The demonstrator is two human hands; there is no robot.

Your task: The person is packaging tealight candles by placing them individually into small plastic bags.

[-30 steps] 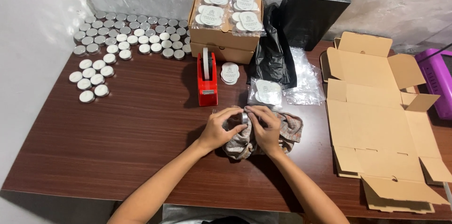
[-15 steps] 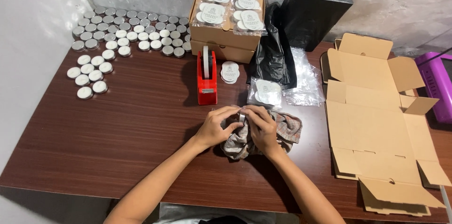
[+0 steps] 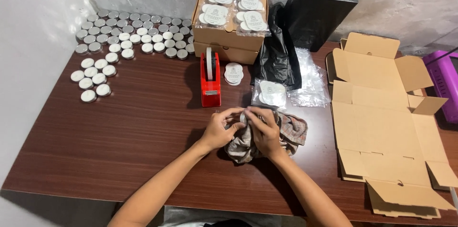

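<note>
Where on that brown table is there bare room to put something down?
The widest bare patch lies on the table left of the left hand, below the round tins and left of the red tape dispenser. A narrower strip runs along the near edge. It is crowded at the back and on the right, under the flat cardboard box.

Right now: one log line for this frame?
left hand: on cloth | right hand: on cloth, small round object between hands | tape dispenser: behind
</note>
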